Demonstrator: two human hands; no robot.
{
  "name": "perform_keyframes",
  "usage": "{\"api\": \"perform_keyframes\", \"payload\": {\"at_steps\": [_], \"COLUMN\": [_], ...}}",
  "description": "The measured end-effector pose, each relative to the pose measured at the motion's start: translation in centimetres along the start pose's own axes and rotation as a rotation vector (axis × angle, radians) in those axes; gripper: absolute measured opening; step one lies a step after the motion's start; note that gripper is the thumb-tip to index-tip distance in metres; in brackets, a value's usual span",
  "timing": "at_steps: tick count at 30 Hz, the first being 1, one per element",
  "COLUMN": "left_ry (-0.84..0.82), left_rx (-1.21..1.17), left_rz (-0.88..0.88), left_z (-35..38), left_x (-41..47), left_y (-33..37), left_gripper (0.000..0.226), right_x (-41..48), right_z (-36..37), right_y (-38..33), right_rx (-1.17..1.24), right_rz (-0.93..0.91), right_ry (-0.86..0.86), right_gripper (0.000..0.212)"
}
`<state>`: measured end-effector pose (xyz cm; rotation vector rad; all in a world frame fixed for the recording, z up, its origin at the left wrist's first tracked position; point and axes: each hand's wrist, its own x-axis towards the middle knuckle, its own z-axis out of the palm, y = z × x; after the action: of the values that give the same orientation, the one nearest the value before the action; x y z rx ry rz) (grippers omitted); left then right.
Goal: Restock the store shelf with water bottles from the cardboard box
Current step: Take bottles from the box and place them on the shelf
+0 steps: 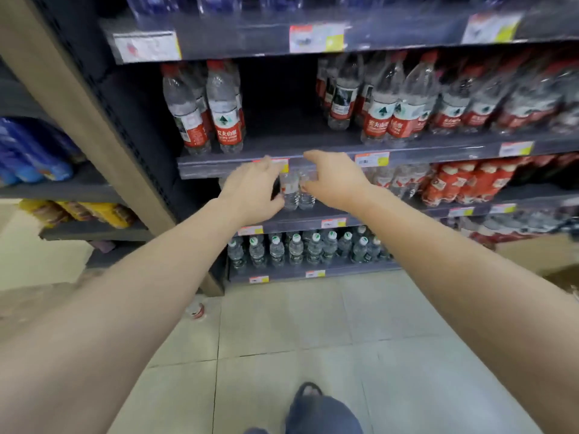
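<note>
Item: two small clear plastic water bottles (pixel 297 191), upright on the grey metal store shelf (pixel 313 214), front edge. Left hand (pixel 253 192) and right hand (pixel 335 180) flank them, fingers spread, gripping neither. Shelf left of bottles unfilled; restocking seemingly early. Brown cardboard box (pixel 539 255) lower right of bottles. Overhead shelf lip close.

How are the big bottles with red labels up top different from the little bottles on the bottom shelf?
The big red-label bottles are taller than the little bottom-shelf bottles. The big ones have red caps and wide red labels; the little ones have pale caps with green on them and show no red. The big ones have an empty gap in their row; the little ones stand packed together. Both are clear, upright water bottles.
</note>
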<state>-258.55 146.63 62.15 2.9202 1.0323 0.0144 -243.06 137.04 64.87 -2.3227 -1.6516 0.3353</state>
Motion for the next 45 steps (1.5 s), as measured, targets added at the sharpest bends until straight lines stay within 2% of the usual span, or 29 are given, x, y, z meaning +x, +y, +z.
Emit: {"api": "perform_keyframes", "payload": {"at_steps": [6, 10, 14, 19, 25, 31, 35, 39, 45], "left_ry": [-0.010, -0.027, -0.099, -0.243, -0.312, -0.321, -0.315, -0.363, -0.448], "left_rx": [0.002, 0.018, 0.015, 0.013, -0.056, -0.111, -0.124, -0.142, -0.144], "left_rz": [0.099, 0.185, 0.259, 0.228, 0.262, 0.270, 0.270, 0.240, 0.121], "left_z": [-14.1, -18.2, -18.8, -16.9, -13.7, -10.0, -6.8, -2.9, 0.1], "left_x": [-3.8, -5.7, -7.4, -8.5, -9.2, -3.1, 5.1, 15.5, 27.8], "left_y": [13.2, 23.7, 35.5, 50.0, 63.7, 72.8, 78.7, 84.6, 90.8], "left_gripper": [0.066, 0.060, 0.059, 0.062, 0.058, 0.068, 0.069, 0.062, 0.066], "right_x": [-14.7, -23.7, -34.1, -47.3, -57.2, -58.8, -55.6, -49.4, -41.3], "right_z": [-14.4, -21.3, -25.5, -28.6, -31.1, -34.4, -34.7, -35.4, -36.7], "right_y": [4.3, 9.7, 19.2, 31.3, 43.8, 52.0, 61.1, 71.2, 83.1], "right_rx": [0.041, 0.064, 0.047, 0.057, 0.159, 0.212, 0.195, 0.174, 0.191], "right_rz": [0.153, 0.236, 0.352, 0.503, 0.677, 0.762, 0.797, 0.834, 0.814], "right_ry": [-0.057, -0.014, -0.010, -0.038, 0.047, 0.091, 0.023, -0.034, -0.180], "right_gripper": [0.063, 0.060, 0.056, 0.058, 0.068, 0.049, 0.055, 0.068, 0.062]}}
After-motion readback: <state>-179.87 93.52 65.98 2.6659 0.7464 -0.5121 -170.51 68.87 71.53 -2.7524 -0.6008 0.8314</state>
